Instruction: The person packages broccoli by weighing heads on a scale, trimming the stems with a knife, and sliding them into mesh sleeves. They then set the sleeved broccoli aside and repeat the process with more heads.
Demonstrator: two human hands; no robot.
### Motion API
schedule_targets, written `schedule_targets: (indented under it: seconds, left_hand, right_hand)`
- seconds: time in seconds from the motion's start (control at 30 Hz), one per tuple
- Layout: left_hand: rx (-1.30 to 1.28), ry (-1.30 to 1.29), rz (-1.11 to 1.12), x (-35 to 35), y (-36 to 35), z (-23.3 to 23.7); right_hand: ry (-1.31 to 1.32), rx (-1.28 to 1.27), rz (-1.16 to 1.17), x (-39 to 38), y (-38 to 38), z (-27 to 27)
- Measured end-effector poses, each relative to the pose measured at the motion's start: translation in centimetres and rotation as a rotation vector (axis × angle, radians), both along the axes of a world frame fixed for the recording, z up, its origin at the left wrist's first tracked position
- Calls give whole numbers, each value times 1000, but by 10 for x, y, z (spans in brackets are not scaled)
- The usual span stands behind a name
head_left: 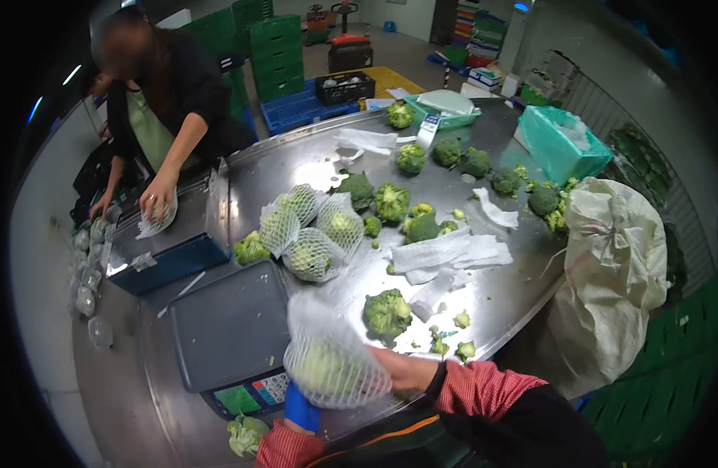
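My right hand (406, 370) grips a broccoli head inside a white foam net sleeve (333, 365), held low over the steel table's near edge. My left hand (300, 411), in a blue glove, is under that netted broccoli and mostly hidden by it. A bare broccoli head (387, 313) lies just beyond my hands. Several netted broccoli heads (308, 226) are piled behind the weighing scale (230, 324).
Loose broccoli (421, 225) and empty net sleeves (449, 253) lie over the steel table (491, 300). A large white sack (616, 273) hangs at the right edge. A co-worker at the far left presses a wrapped item (156, 218) on a machine (172, 253). Green crates stand behind.
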State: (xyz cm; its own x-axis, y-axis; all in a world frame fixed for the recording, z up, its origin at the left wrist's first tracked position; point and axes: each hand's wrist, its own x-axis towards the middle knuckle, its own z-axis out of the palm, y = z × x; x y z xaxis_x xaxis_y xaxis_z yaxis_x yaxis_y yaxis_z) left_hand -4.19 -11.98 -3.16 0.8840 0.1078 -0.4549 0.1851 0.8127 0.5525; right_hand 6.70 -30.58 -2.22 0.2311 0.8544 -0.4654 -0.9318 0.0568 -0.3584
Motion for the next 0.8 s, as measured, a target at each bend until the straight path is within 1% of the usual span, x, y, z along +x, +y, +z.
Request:
schedule_targets:
  seconds: [0.03, 0.07, 0.1, 0.13, 0.17, 0.2, 0.23, 0.27, 0.33, 0.4, 0.43, 0.5, 0.53, 0.57, 0.63, 0.67, 0.73, 0.77, 0.8]
  left_hand:
    - [175, -115, 73, 10, 2, 1]
    - [303, -41, 162, 11, 4, 12]
    - [323, -19, 127, 24, 0, 36]
    - [345, 0, 89, 34, -6, 54]
    - [531, -112, 116, 32, -9, 38]
    - [721, -223, 134, 33, -12, 9]
    - [912, -338, 138, 34, -13, -7]
    - [668, -321, 172, 38, -12, 0]
    - [177, -289, 231, 53, -10, 28]
    - [100, -234, 255, 66, -14, 45]
    - [47, -226, 256, 76, -13, 50]
    - [-46, -227, 218, 103, -4, 57]
    - [-19, -210, 231, 121, 9, 52]
    - [10, -195, 243, 143, 23, 49]
    - [175, -195, 271, 193, 48, 49]
    - [322, -161, 323, 219, 60, 50]
    - [466, -106, 370, 273, 94, 35]
    - [653, -37, 464, 295, 103, 30]
    - [912, -57, 492, 323, 140, -5]
  right_hand:
    - [-39, -31, -35, 13, 0, -10]
    - [-86, -123, -128, 21, 3, 25]
    - [-182, 96, -41, 36, -5, 18]
    - [-196, -117, -67, 41, 6, 41]
    - [-231, -124, -26, 46, 11, 57]
    - [-267, -128, 10, 50, 13, 63]
    - [-271, -114, 4, 53, 18, 62]
    - [-277, -100, -6, 55, 25, 61]
    - [-320, -90, 3, 63, 33, 57]
    - [-382, -103, 33, 75, 35, 55]
    - [-444, -119, 1, 80, 34, 63]
    - [-723, -229, 91, 103, 22, 64]
    - [-865, -287, 137, 112, 15, 62]
    - [-867, -232, 92, 122, 6, 54]
    - [-992, -286, 76, 138, -17, 51]
    - [-1055, -314, 70, 146, -31, 50]
    - [-1167, -425, 4, 163, -59, 44]
    - [-1242, -458, -32, 174, -73, 34]
    - [-1316, -495, -72, 185, -87, 27]
